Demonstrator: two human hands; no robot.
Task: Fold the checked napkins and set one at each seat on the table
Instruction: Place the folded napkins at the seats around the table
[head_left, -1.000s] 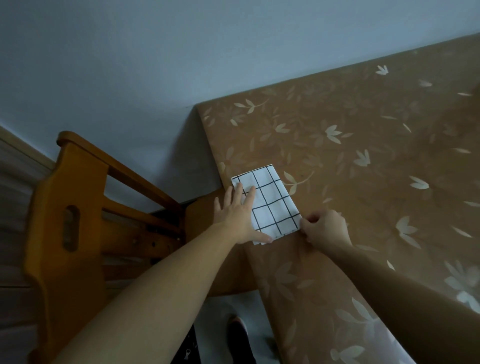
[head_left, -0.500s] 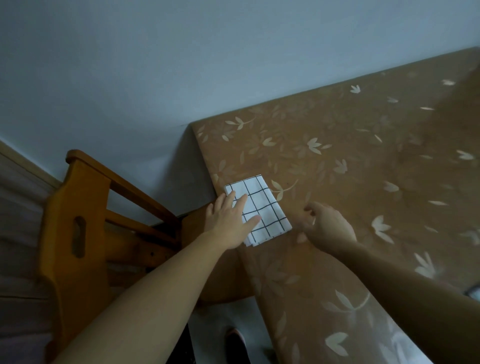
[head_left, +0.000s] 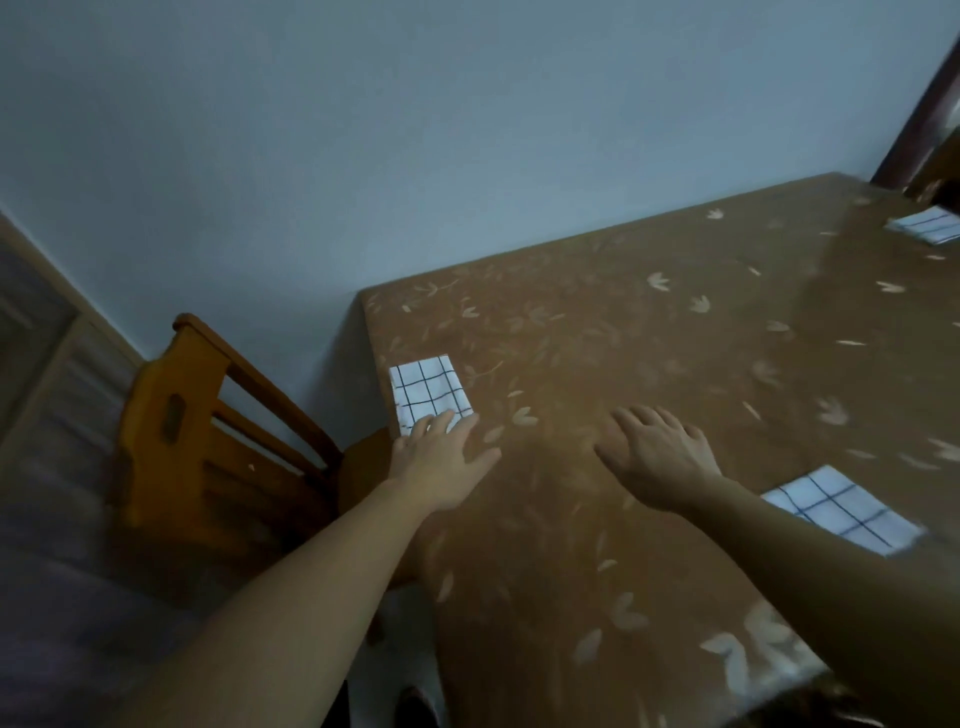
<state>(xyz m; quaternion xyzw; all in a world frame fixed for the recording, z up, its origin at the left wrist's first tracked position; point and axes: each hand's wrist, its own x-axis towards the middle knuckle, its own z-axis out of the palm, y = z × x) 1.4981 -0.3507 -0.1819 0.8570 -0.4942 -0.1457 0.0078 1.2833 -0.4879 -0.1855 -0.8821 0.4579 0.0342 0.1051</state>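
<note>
A folded white napkin with black checks (head_left: 427, 393) lies at the left edge of the brown leaf-patterned table (head_left: 649, 364), in front of the wooden chair (head_left: 208, 431). My left hand (head_left: 441, 460) is open, its fingertips over the napkin's near end. Over bare tabletop, well right of that napkin, my right hand (head_left: 657, 457) is spread with nothing in it. A second folded checked napkin (head_left: 839, 509) lies near the front right, partly behind my right forearm. A third checked napkin (head_left: 927, 226) sits at the far right corner.
The pale wall runs along the table's far edge. The orange-brown chair is pushed against the table's left side. A dark wooden frame (head_left: 919, 109) stands at the top right. The floor shows below, between chair and table.
My right hand has let go of the napkin's corner and moved right, away from it. My left hand has slid back toward the napkin's near end. The view has swung right, showing two more napkins.
</note>
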